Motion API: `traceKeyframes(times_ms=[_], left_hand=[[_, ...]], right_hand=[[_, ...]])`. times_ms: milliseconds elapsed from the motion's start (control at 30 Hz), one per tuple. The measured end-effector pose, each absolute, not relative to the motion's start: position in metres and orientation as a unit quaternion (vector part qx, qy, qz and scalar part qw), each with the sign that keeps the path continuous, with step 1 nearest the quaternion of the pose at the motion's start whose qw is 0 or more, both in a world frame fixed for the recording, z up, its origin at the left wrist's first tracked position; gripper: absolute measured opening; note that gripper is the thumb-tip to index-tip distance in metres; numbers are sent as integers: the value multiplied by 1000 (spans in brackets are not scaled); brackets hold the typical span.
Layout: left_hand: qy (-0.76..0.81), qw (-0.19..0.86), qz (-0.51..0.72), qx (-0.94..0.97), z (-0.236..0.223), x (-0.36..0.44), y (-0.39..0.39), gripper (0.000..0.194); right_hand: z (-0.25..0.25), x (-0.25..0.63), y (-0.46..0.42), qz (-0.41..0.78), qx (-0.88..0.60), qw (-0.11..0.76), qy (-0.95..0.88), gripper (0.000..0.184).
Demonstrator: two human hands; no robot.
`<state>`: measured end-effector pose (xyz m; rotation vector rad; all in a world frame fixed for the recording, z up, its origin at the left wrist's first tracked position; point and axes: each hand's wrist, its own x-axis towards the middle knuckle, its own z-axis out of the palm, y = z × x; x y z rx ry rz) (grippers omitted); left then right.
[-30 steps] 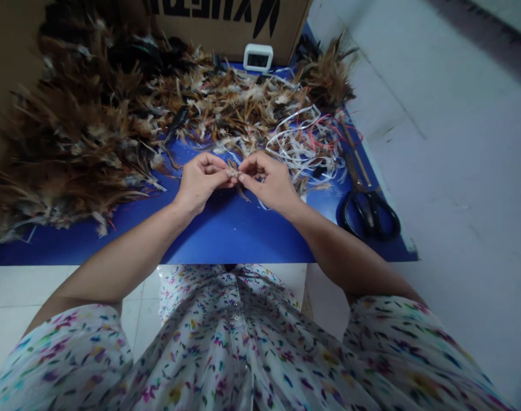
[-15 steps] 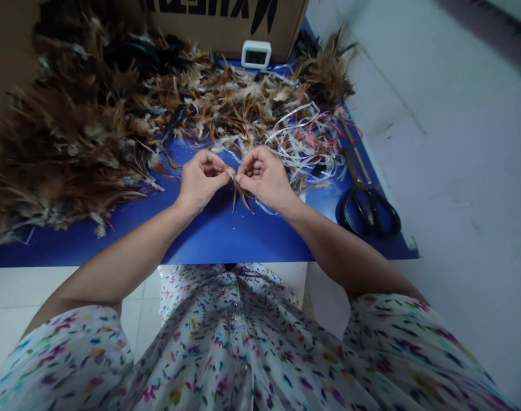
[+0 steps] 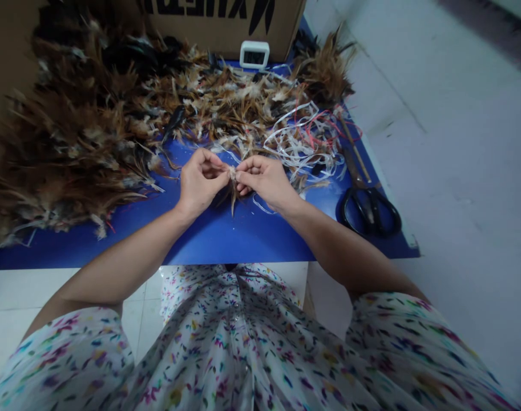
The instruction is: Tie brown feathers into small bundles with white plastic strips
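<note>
A small bunch of brown feathers (image 3: 233, 174) is pinched between my two hands, its dark tips pointing down toward me. My left hand (image 3: 201, 180) grips it from the left with thumb and forefinger. From the right, the thumb and forefinger of my right hand (image 3: 264, 178) close on the same bunch; the other fingers are curled beneath. A thin white strip (image 3: 262, 204) curves out below my right hand. Just beyond both hands lie loose brown feathers (image 3: 226, 111) spread over the blue tabletop (image 3: 238, 242).
A large feather heap (image 3: 67, 148) covers the left side. White and red strips (image 3: 298, 137) lie tangled right of centre. Black-handled scissors (image 3: 369, 211) rest near the right edge. A small white digital clock (image 3: 254, 55) stands before a cardboard box (image 3: 217, 28).
My right hand has shifted slightly down and its fingers have turned over the bunch. The feather tips, spread apart before, now hang closer together. My left hand is nearly still.
</note>
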<state>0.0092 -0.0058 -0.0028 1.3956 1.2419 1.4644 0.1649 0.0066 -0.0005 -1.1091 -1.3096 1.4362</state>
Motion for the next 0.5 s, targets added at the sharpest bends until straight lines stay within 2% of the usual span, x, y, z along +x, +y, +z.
traceKeyframes(times_ms=[500], left_hand=[[486,352,566,565,-4,8,-6,47]], right_hand=[[3,168,6,608,-442,402,-522,12]])
